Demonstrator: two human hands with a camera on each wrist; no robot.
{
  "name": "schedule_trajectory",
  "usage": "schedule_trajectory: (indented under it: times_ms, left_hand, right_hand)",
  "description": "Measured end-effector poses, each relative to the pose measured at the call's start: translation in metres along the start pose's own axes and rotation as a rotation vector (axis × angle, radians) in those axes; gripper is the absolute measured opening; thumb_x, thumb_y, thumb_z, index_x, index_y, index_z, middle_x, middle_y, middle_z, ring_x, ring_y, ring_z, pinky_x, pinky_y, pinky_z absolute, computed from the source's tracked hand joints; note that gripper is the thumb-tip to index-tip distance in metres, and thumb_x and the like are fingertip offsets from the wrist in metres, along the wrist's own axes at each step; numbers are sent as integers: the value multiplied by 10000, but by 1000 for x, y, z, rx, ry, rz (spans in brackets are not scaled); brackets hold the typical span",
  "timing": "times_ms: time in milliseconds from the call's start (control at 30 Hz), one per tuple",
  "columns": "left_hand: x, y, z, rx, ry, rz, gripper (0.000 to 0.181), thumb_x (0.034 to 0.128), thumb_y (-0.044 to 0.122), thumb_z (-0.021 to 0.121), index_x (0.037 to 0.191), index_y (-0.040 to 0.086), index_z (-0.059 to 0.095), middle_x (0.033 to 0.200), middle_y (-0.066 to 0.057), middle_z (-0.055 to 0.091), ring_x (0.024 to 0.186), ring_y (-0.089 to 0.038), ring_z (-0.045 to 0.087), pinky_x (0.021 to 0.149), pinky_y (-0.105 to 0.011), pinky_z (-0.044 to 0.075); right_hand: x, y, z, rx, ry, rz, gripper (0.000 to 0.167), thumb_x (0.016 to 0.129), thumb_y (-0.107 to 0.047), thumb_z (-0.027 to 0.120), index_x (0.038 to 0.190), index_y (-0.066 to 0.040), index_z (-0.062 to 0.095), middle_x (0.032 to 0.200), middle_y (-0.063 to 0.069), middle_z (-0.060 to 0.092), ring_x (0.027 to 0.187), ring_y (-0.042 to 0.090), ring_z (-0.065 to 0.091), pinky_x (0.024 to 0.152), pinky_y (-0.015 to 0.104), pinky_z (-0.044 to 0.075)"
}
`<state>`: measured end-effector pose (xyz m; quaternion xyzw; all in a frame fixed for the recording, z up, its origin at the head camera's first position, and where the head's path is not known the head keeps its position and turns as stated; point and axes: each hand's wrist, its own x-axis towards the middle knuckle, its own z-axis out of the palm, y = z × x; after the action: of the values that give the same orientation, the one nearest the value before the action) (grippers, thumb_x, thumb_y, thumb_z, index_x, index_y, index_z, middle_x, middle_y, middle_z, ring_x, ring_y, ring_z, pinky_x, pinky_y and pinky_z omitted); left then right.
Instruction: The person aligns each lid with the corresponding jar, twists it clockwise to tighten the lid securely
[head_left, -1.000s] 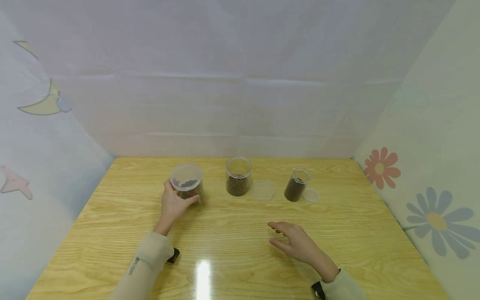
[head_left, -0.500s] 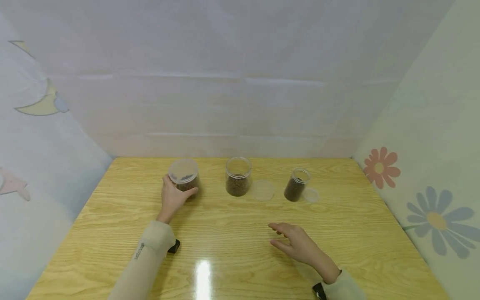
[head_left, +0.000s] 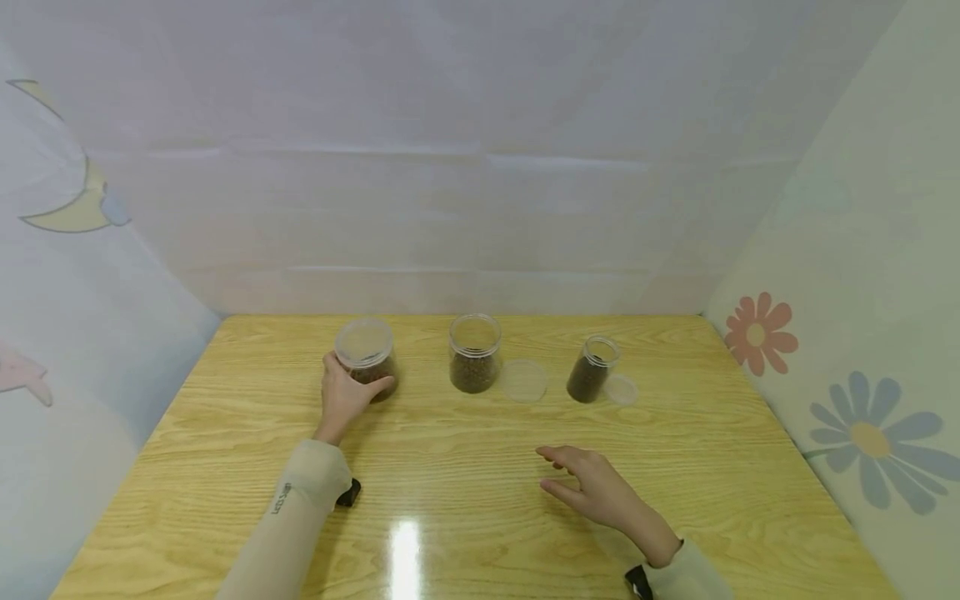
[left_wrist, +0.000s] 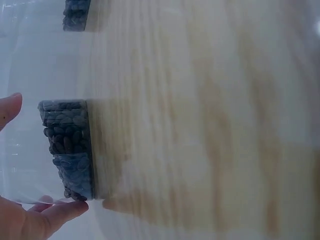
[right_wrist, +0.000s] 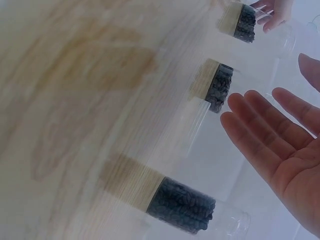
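At the back left of the table stands a wide clear jar (head_left: 372,364) with a translucent lid on top. My left hand (head_left: 345,398) holds this jar round its side, thumb toward the front. Dark bean-like pieces (left_wrist: 67,135) fill its lower part in the left wrist view. A second wide jar (head_left: 475,367), without a lid, stands to its right with similar dark contents, and a flat round lid (head_left: 524,381) lies beside it. My right hand (head_left: 592,487) is over the front right of the table, fingers extended, holding nothing.
A narrower uncovered jar (head_left: 588,379) of dark pieces stands farther right, with a small round lid (head_left: 621,390) beside it. The wooden table (head_left: 465,475) meets a pale cloth backdrop (head_left: 480,233) at the back and patterned cloth at both sides.
My left hand has moved the lidded jar a little back and to the left, and it now rests still. My right hand has hardly moved.
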<state>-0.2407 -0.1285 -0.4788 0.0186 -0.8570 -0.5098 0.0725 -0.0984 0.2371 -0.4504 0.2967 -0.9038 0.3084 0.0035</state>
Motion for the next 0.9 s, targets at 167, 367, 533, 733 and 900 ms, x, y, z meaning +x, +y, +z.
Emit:
schedule_trajectory:
  times_ms: [167,367,533,733,900]
  left_hand:
    - [-1,2,0,8,-4,-16,948,700,286,797,1341,-11,165,1308,-247,307,1178,-414,353,940,-551,330]
    - [-4,5,-2,-6,-42,-25,992,696,261,803,1380,4,131,1352,-235,259,1246,-406,294,982,-543,303]
    - [-13,9,-8,-2,-83,-69,1020,719,277,784,1413,1,90,1360,-260,244,1232,-415,295,960,-547,322]
    - [-25,12,-15,48,-124,-87,896,762,205,741,1374,-63,145,1285,-284,294,1143,-428,353,902,-525,371]
    - [-35,14,-20,48,-146,-92,800,771,167,720,1330,-90,209,1226,-280,337,1100,-427,387,873,-505,392]
  right_hand:
    - [-1,1,0,2,-2,1,376,891,-187,600,1173,59,558,1101,177,615,859,275,626,660,370,529]
    - [-1,1,0,9,-2,-16,389,899,-201,589,1179,66,548,1109,178,610,864,281,625,673,380,529]
    - [-1,1,0,13,-12,-14,395,905,-214,580,1183,65,546,1117,181,606,870,282,624,686,377,528]
    - [-2,2,-1,22,-14,5,389,898,-203,590,1190,51,550,1128,178,603,874,278,625,696,395,524]
    - [-3,1,-2,19,-17,10,378,895,-183,593,1189,51,552,1131,175,603,873,277,626,700,396,524]
